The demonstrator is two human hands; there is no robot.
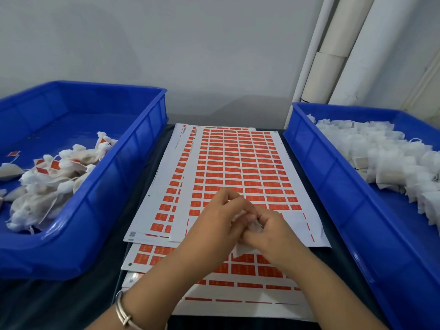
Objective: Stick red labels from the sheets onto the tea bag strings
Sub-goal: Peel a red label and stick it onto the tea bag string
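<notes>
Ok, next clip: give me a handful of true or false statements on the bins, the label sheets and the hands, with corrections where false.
1. The left bin holds tea bags that already carry red labels. True.
2. The right bin holds no tea bags. False: it holds a pile of white unlabelled tea bags.
3. The label sheets lie between the two bins. True.
4. The left hand rests inside the left bin. False: it meets the right hand over the sheets, both pinching something small and white.
5. Every label is still on the top sheet. False: its near rows are bare.
</notes>
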